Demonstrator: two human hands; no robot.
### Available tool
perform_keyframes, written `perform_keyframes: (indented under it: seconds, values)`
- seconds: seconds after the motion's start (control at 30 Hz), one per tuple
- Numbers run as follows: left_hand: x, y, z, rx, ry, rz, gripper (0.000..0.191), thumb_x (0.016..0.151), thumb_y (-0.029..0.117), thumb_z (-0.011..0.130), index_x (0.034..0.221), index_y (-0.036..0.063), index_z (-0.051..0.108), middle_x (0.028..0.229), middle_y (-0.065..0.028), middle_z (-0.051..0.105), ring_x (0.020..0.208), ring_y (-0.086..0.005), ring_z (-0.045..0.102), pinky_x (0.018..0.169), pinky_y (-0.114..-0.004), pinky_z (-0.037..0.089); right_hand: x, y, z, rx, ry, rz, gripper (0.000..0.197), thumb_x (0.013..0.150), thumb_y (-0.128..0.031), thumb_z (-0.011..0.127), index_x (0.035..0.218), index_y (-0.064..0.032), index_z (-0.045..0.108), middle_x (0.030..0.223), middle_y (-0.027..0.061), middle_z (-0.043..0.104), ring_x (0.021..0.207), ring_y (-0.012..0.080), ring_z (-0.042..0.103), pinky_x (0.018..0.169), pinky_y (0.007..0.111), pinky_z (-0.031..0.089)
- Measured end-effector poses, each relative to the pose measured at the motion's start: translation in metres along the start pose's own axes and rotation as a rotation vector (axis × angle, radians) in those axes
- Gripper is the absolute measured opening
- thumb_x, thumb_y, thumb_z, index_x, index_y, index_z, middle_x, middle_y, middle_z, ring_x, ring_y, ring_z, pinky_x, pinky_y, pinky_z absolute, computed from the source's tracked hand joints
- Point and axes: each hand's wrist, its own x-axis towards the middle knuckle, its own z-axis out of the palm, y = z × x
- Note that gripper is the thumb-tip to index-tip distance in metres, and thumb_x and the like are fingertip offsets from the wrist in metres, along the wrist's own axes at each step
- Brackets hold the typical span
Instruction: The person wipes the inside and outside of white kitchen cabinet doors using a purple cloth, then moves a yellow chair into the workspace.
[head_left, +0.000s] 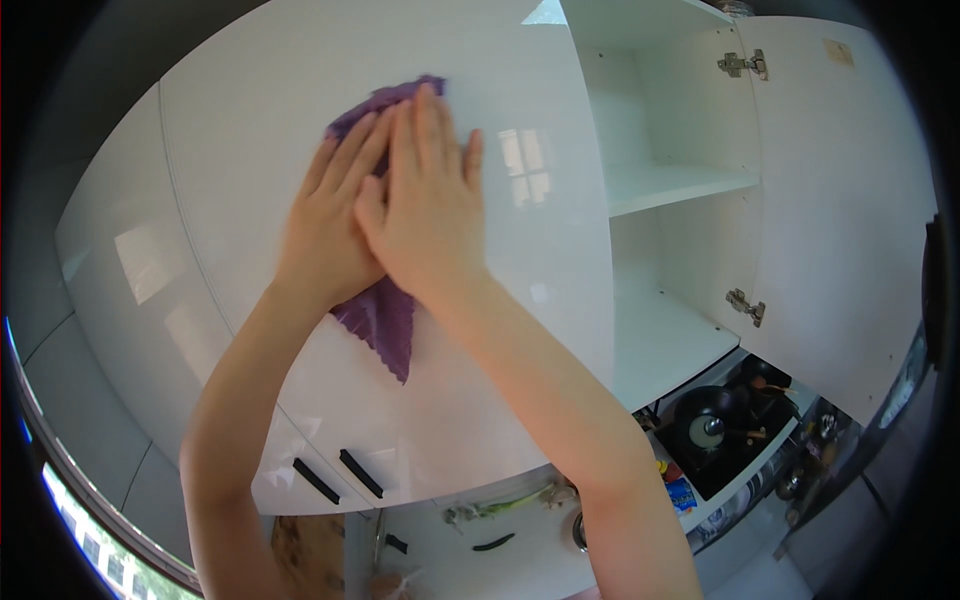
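Note:
Both hands lie flat, side by side, on a purple cloth (386, 330) that is pressed against a glossy white cabinet door (517, 300). My left hand (337, 217) covers the cloth's left part, fingers stretched upward. Beside it and partly over it, my right hand (431, 187) has its fingers extended, the little-finger side on bare door. The cloth shows above the fingertips and hangs as a pointed, ragged-edged flap below the palms. Its middle is hidden under the hands.
Right of the closed doors, a cabinet with a shelf (682, 187) has its door (832, 187) swung wide on metal hinges. Black handles (361, 473) sit low on the closed doors. Below are a counter with green onions (510, 506), a wooden board (307, 547) and a dark pan (709, 409).

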Motion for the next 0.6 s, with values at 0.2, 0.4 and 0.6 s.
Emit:
perform_keyframes:
  seconds: [0.2,0.4,0.6]
  values:
    - [0.008,0.054,0.018,-0.307,-0.131,0.217,0.053,0.084,0.024,0.059,0.133,0.0045,0.054,0.148,-0.0126,0.043,0.138,-0.0301,0.039,0.114,-0.047,0.029,-0.075,0.034,-0.038,-0.073,-0.055,0.295,0.073,0.089,-0.030,0.054,0.147,0.0071,0.029,0.157,0.0242,0.018,0.146,0.0385,0.020,0.116,0.058,0.014]
    - [-0.056,0.072,0.014,-0.368,-0.329,0.304,0.051,0.082,0.028,0.060,0.127,0.0047,0.060,0.148,-0.0147,0.043,0.138,-0.0301,0.039,0.114,-0.047,0.030,-0.141,0.015,-0.031,0.032,-0.038,0.349,0.075,0.092,-0.032,0.054,0.147,0.0098,0.025,0.156,0.0308,0.014,0.145,0.0461,0.015,0.112,0.065,0.015]
    - [-0.030,0.031,-0.004,-0.155,-0.143,0.004,0.054,0.085,0.026,0.057,0.136,0.0065,0.054,0.149,-0.0154,0.042,0.138,-0.0314,0.040,0.113,-0.050,0.031,-0.052,0.006,-0.018,0.078,-0.149,0.086,0.076,0.092,-0.037,0.053,0.146,0.0091,0.027,0.156,0.0275,0.019,0.145,0.0421,0.020,0.114,0.061,0.019]
